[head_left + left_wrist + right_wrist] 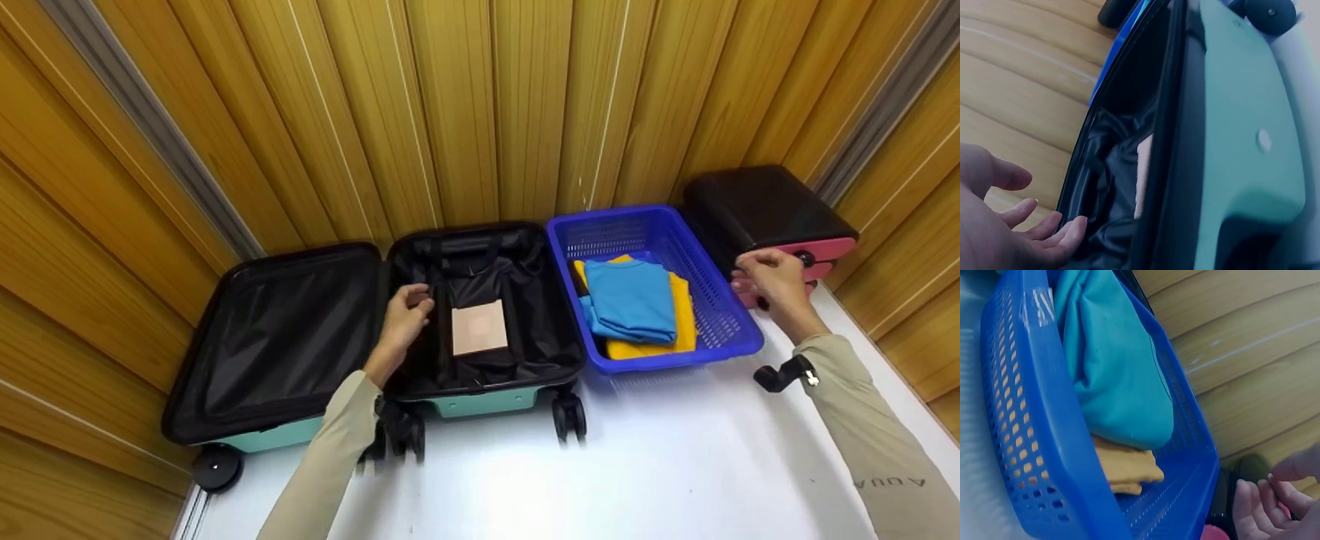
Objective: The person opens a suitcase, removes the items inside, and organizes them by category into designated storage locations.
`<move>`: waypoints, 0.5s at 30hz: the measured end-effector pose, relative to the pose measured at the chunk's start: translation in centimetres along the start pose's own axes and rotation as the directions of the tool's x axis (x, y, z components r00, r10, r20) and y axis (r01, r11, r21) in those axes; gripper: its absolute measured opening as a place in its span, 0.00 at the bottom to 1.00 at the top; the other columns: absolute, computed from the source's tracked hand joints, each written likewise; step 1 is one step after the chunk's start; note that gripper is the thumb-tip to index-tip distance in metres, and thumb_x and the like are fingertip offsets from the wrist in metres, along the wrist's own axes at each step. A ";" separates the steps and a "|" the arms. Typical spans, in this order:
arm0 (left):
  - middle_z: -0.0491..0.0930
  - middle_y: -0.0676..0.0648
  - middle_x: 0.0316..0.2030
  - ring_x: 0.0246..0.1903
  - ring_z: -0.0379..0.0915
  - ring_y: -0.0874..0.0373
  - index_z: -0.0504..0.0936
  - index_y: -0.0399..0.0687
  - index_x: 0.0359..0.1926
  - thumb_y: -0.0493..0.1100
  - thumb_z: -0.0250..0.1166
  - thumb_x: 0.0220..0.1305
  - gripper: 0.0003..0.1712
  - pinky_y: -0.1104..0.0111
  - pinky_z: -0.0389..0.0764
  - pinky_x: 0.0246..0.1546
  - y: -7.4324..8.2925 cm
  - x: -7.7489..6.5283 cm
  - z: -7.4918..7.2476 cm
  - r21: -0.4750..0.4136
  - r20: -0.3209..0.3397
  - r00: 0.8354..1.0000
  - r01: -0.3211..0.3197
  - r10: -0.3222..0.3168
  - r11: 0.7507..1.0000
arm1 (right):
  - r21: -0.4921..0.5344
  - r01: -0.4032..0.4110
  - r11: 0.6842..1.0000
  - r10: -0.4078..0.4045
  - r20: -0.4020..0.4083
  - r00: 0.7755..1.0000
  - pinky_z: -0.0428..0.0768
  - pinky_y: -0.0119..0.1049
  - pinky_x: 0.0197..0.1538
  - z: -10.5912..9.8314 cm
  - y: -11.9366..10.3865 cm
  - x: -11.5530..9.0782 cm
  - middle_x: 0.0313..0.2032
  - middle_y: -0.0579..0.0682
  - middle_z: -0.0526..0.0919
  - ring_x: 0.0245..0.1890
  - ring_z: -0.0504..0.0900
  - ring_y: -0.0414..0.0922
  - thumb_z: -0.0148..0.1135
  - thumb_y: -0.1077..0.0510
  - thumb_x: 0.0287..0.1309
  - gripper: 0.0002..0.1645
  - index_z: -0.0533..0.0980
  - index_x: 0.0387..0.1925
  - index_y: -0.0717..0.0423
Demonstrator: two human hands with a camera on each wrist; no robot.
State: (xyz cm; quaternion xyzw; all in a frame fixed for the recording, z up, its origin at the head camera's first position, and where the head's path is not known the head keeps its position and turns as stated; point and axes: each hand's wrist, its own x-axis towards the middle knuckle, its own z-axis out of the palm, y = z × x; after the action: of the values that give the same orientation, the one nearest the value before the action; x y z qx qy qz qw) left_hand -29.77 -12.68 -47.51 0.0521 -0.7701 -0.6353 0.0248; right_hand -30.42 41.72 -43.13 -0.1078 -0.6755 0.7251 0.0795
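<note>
An opened suitcase lies on the white surface, with its black-lined left half [292, 337] flat beside the deeper right half [544, 322]. Inside the deeper half is a pale pink flat box [479, 328]. My left hand [406, 319] hovers over that half's left side, fingers loosely bent with nothing between them. To the right, a blue basket [720, 330] holds a folded blue garment [631, 300] on top of yellow cloth [684, 300]. Past the basket's right rim is my right hand [776, 281], thumb near the fingertips and nothing visible in the grasp.
A black case with pink drawer fronts [765, 206] stands at the back right, partly behind my right hand. Wood-panelled walls [525, 112] enclose the back and sides. Suitcase wheels [568, 416] stick out toward me over the white surface [600, 480].
</note>
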 end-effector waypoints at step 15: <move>0.74 0.33 0.64 0.65 0.71 0.38 0.75 0.36 0.65 0.37 0.57 0.75 0.21 0.48 0.71 0.67 -0.6 0.4 -5.8 0.348 -0.143 0.988 0.001 0.052 0.937 | 0.183 -0.146 0.972 0.202 -0.338 0.919 0.81 0.28 0.19 -3.2 0.0 0.9 0.15 0.44 0.77 0.14 0.79 0.37 0.50 0.70 0.66 0.12 0.72 0.28 0.56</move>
State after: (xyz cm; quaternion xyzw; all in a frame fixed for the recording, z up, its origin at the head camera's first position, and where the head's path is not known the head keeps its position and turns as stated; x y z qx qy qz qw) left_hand -29.52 -18.50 -46.96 0.0932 -0.8667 -0.4833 0.0810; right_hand -30.41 44.99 -43.39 -0.2899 -0.5796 0.7480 0.1431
